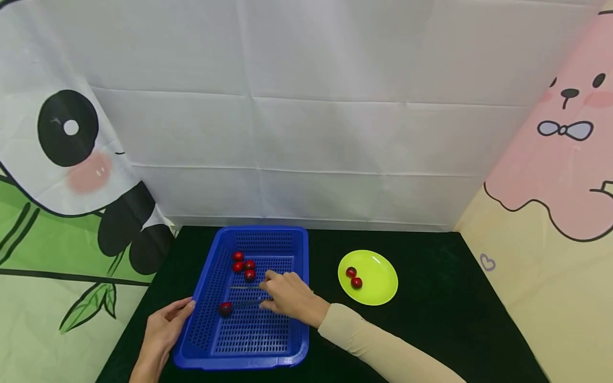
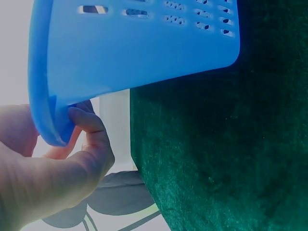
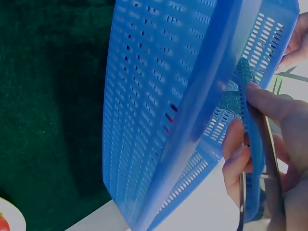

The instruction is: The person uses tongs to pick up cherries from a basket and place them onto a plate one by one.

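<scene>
My left hand [image 1: 163, 327] pinches the left rim of a blue perforated plastic basket [image 1: 239, 363], thumb on one side and curled fingers under the lip in the left wrist view. Over the basket, my right hand [image 1: 292, 298] holds metal tongs [image 3: 265, 137]; in the head view their two thin arms point left, spread apart. The lower arm reaches close to a lone dark red fruit [image 1: 225, 309], small and round like a cherry. Several similar red fruits [image 1: 238, 266] lie clustered farther back in the basket.
To the right of the basket, a yellow-green plate [image 1: 380, 282] bears two red fruits [image 1: 356, 283]. Both stand on a dark green cloth-covered table [image 1: 431, 308]. Printed cloth walls [image 1: 335, 133] enclose the back and sides. My right forearm crosses the basket's right rim.
</scene>
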